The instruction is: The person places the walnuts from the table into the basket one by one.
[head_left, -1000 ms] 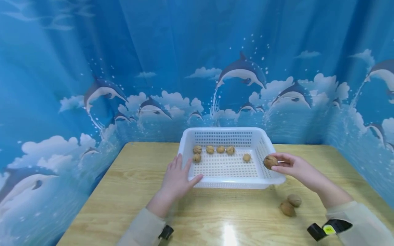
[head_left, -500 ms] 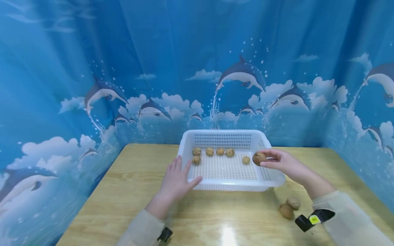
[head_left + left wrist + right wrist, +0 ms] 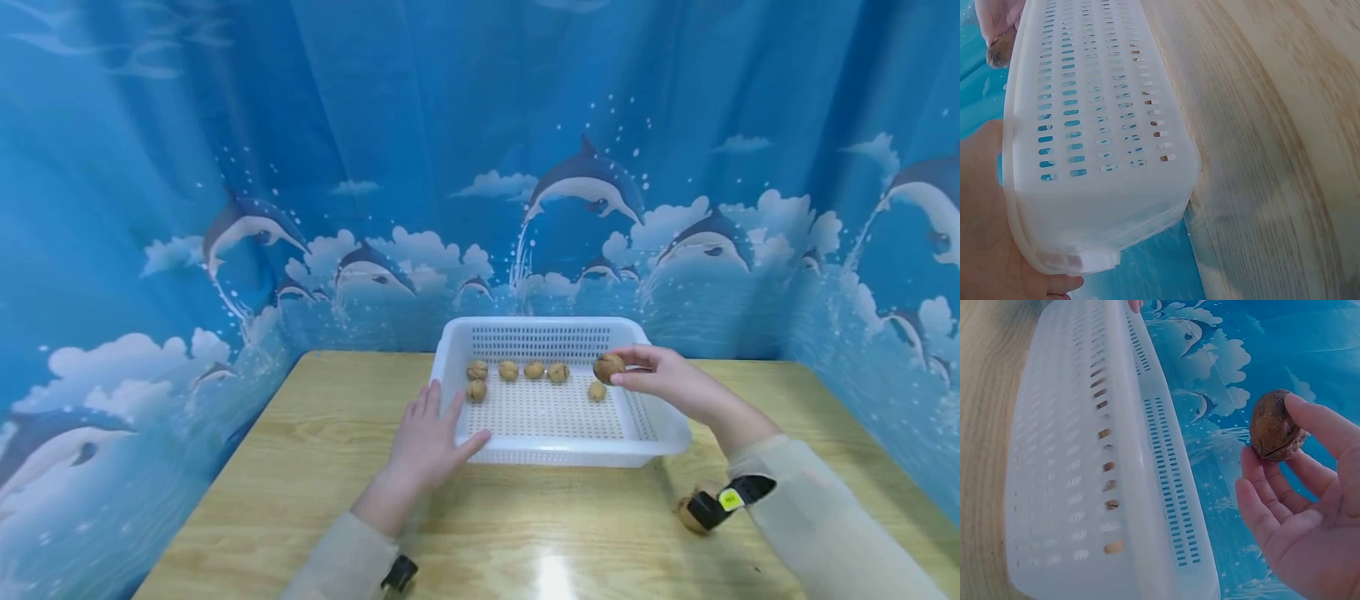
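A brown walnut (image 3: 609, 368) is pinched between the thumb and fingertips of my right hand (image 3: 667, 379). This hand hovers over the right part of a white perforated plastic basket (image 3: 577, 446). In the right wrist view the held walnut (image 3: 1274, 427) shows its seam, and the basket's side stands left of it. My left hand (image 3: 427, 442) rests with spread, straight fingers on the basket's left front corner. Inside the basket lie several walnuts (image 3: 558, 372), most in a row along the back left. One small walnut (image 3: 597, 391) lies apart, just below the held one.
On the table (image 3: 322, 483), right of the basket, sit more walnuts (image 3: 692, 517), partly hidden by the right wrist's camera strap (image 3: 731, 498). A blue dolphin-print curtain (image 3: 420, 167) stands behind the table and along its sides.
My right hand has carried the walnut leftward from the basket's right rim to above its inside. The left hand has stayed on the basket corner.
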The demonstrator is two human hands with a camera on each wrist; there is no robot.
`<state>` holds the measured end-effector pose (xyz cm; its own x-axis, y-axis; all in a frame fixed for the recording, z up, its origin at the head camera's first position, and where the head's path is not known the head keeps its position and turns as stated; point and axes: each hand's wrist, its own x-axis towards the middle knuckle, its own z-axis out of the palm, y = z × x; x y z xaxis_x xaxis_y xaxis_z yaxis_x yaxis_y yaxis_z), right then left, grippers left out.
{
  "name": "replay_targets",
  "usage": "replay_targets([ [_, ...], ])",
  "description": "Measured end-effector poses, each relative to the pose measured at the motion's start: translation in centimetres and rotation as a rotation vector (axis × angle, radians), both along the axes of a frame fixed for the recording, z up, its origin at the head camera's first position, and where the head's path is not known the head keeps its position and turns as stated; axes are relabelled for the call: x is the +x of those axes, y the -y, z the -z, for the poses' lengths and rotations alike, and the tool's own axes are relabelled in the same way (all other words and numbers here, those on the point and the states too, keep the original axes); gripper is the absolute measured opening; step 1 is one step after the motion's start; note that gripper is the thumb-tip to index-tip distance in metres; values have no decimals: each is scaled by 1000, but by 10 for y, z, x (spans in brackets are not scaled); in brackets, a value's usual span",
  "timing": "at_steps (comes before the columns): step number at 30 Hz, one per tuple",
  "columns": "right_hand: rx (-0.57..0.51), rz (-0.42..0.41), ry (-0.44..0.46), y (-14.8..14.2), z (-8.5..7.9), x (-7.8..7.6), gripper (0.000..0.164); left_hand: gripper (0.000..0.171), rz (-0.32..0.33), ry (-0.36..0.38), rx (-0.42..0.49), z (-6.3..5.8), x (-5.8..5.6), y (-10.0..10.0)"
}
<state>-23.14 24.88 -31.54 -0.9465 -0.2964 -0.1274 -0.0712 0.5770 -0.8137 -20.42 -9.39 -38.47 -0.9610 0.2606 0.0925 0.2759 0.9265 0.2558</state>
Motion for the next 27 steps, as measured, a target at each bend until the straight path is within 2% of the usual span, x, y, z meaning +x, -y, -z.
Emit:
replay_targets([
  [7, -16, -46, 11, 15, -6, -23, 72, 81, -2, -4, -3, -2, 1, 1],
  [15, -35, -77, 25, 35, -3, -45, 70, 82, 8, 10, 0, -1, 2, 1],
  [22, -89, -14, 103, 57, 2, -69, 71, 81, 0, 11, -4, -1, 1, 1],
  [27, -142, -25, 131, 67, 8, -82, 66, 83, -2, 13, -8, 1, 0, 1],
])
